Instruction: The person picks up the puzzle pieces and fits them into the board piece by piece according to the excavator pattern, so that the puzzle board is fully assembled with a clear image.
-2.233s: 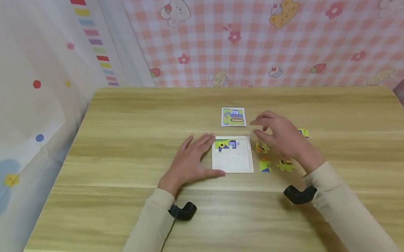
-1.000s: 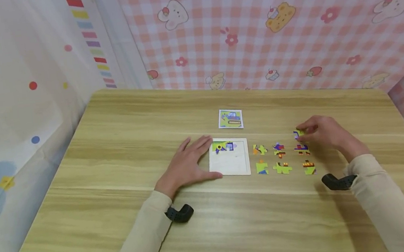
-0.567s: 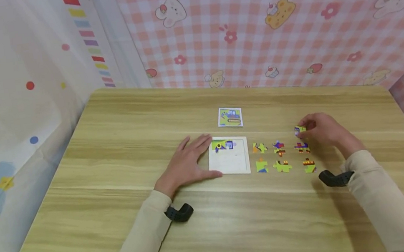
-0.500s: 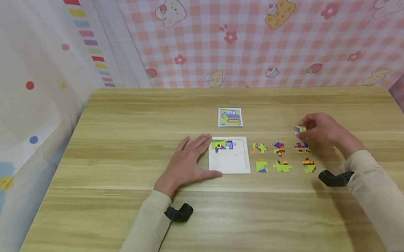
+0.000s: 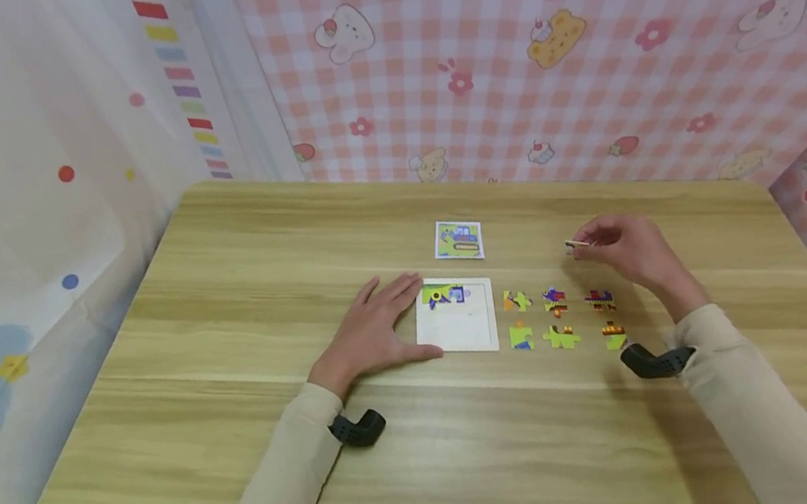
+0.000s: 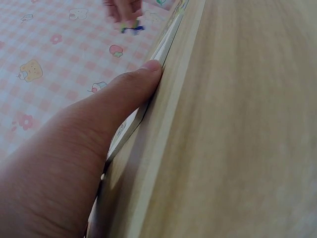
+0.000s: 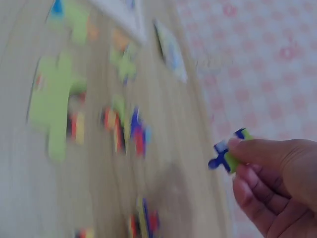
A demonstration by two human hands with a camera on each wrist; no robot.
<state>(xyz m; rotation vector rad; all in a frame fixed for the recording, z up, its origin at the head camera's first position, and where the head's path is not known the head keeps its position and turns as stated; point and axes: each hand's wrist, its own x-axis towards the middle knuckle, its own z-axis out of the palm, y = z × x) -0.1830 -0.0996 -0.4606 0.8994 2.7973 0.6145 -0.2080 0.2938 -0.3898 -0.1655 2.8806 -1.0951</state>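
My left hand [image 5: 375, 331] rests at the left side of a white puzzle board [image 5: 458, 325], its fingers extended at the top corner and its thumb on the lower edge. Joined puzzle pieces [image 5: 443, 292] showing yellow, green and blue fill the board's upper left. In the head view, my right hand [image 5: 630, 253] pinches a single puzzle piece [image 5: 576, 244] above the table, edge-on. The right wrist view shows that green and blue piece [image 7: 229, 159] between thumb and fingers. Loose pieces lie between board and hand, among them a green one [image 5: 561, 337] and a striped one [image 5: 599, 300].
A small picture card [image 5: 458, 241] of a digger-like vehicle lies behind the board. The wooden table [image 5: 296, 240] ends at a pink checked cloth [image 5: 410, 58] at the back. Black wrist cameras [image 5: 360, 429] sit on both sleeves.
My right hand went from near the board to the upper right piece, took hold of it and lifted it, then shifted slightly left. My left hand stays on the board.
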